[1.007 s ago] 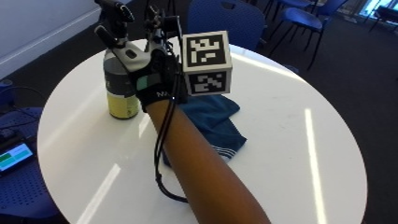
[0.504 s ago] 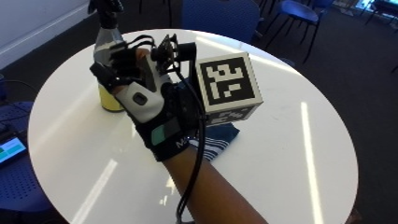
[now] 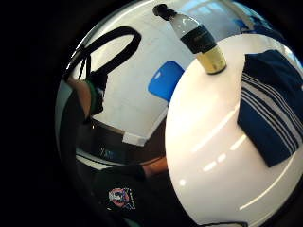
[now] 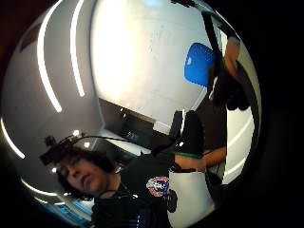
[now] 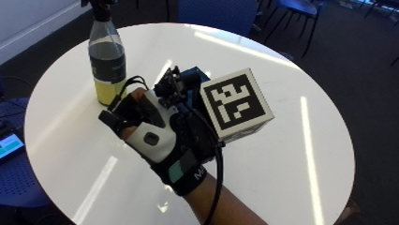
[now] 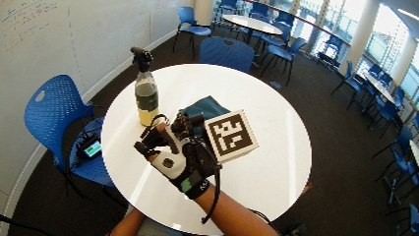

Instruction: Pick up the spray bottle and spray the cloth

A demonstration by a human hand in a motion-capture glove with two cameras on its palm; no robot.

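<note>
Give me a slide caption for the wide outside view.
Gloved right hand hovers beside the upright spray bottle; blue cloth lies behind.

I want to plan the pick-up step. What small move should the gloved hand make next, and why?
Probably reach forward to the spray bottle and close the fingers around its body. The bottle stands upright and untouched on the table, just beyond the gloved right hand, which holds nothing. The cloth lies beside it.

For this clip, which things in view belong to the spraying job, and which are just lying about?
Job: spray bottle, standing upright on the table; dark cloth; gloved right hand, apart from the bottle, holding nothing.
Lying about: round white table; blue chairs around it.
</note>
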